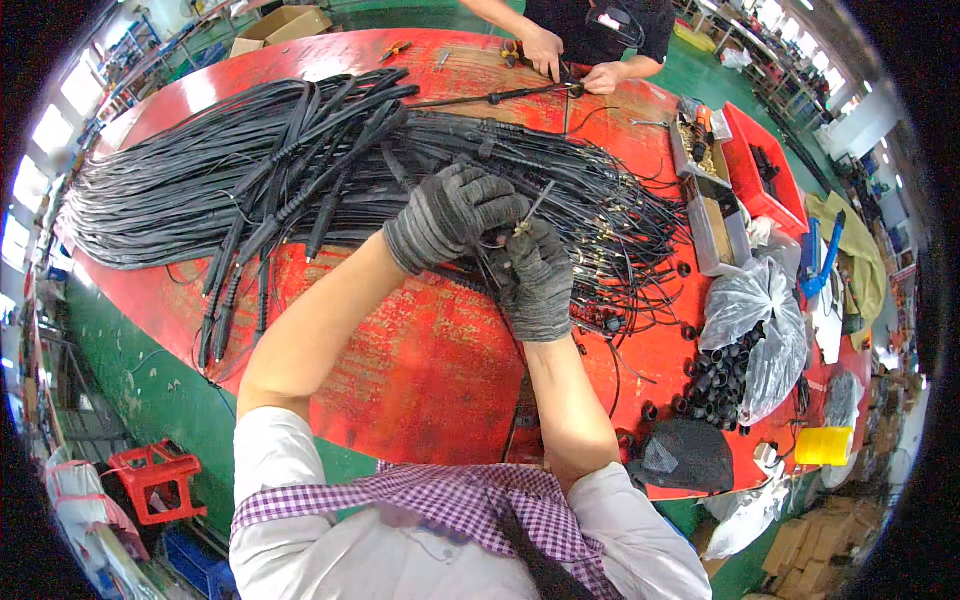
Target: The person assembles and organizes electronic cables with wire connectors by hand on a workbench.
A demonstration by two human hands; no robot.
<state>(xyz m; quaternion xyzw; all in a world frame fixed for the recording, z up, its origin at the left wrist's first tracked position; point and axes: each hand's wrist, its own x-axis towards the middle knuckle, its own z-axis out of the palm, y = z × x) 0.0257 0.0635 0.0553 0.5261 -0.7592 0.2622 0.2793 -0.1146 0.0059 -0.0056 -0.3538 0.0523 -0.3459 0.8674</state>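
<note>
Both my hands wear grey-and-black knit gloves and meet above the middle of the red table [420, 390]. My left hand [455, 215] is closed, its curled fingers reaching to a small brass-coloured fitting [522, 229] on a black cable. The right hand [538, 285] pinches this cable just below the fitting. A thin metal rod [542, 198] sticks up from the fitting. Glove fingers partly hide the cable end. Behind my hands lies a thick bundle of black cables [190, 185], with many metal-tipped ends [620, 220] fanned out on the right.
Across the table a person's hands [575, 65] work on a cable. To the right stand a red bin [765, 170], a grey tray [718, 235] of parts, a blue tool [822, 260] and a clear plastic bag [755, 320] beside loose black caps [722, 375]. A yellow roll [824, 446] sits near the edge.
</note>
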